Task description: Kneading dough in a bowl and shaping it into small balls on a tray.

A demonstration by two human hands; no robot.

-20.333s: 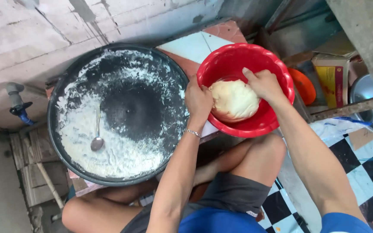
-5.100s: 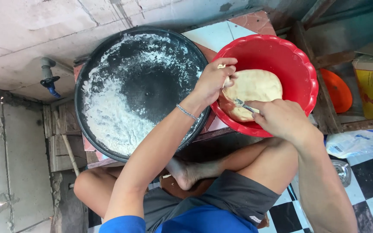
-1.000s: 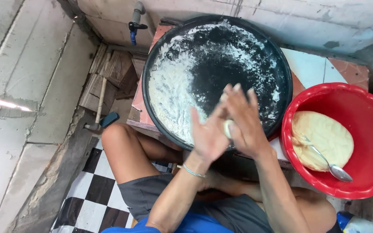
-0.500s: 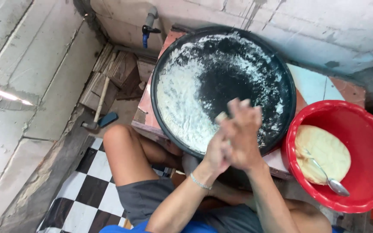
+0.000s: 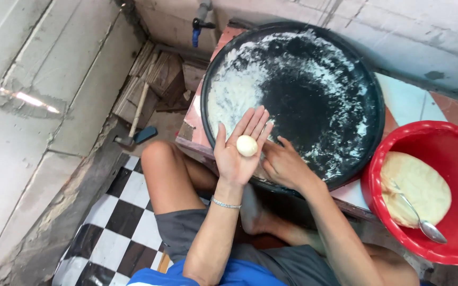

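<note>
Just beyond both hands lies the big round black tray point(image 5: 292, 100), dusted with white flour that is thickest on the side ahead of the left hand. Off to the right of the right hand sits the red plastic bowl point(image 5: 430, 196), holding the large lump of dough point(image 5: 414, 188) with a metal spoon point(image 5: 417, 214) lying across it. A hammer point(image 5: 133, 135) lies on the floor well to the left of the left hand.

The left hand point(image 5: 238, 151) is spread flat, palm up, fingers straight — it grips nothing, but a small smooth dough ball point(image 5: 247, 145) rests in the middle of the palm. The right hand point(image 5: 284, 164) sits just beside it, loosely curled and empty, its fingers at the near rim of the tray.

Half a second ago the two palms were pressed together over the tray; now they have parted and the ball lies bare — by the look of it, the rolling is done and the piece is shaped, with the main lump in the bowl still large.
</note>
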